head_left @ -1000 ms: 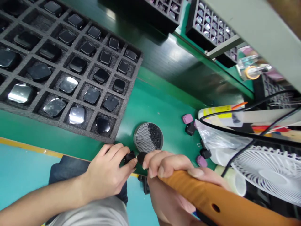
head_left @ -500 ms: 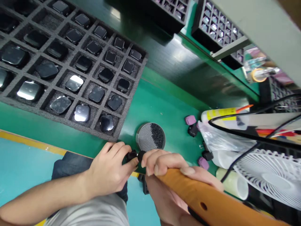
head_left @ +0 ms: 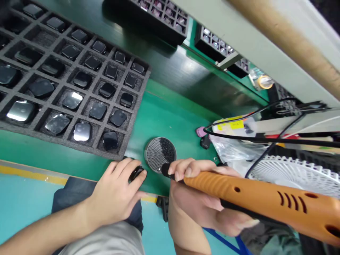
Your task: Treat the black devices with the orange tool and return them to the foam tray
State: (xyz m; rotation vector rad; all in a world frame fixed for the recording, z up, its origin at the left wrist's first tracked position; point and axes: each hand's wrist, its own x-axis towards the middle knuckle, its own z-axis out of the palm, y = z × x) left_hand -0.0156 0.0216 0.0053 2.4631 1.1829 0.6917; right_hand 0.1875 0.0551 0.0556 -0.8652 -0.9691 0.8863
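Observation:
My left hand [head_left: 117,191] is closed around a black smartwatch body [head_left: 136,173] with a glossy face, at the bench's front edge. Most of the watch is hidden by the fingers. In my right hand [head_left: 196,198] is an orange electric screwdriver [head_left: 255,191] with a black nose, lying slantwise to the lower right. Its tip meets the lower right rim of a round grey dish [head_left: 154,156] with a perforated surface. Tiny black screws [head_left: 167,148] cover the right part of that dish. Left of it, a dark foam tray [head_left: 120,150] holds many watch bodies in square compartments.
Pink [head_left: 200,131] and black small blocks [head_left: 204,142] lie right of the dish. Beyond them are a clear plastic bag [head_left: 225,147], a white fan [head_left: 276,175] and looping black cables [head_left: 265,139]. A pale shelf beam [head_left: 265,46] crosses overhead. More compartment trays [head_left: 159,26] stand behind.
The screwdriver's tip has left the watch and moved to the dish's rim. My left hand has tilted the watch slightly, showing its glossy face. The view has shifted to the right.

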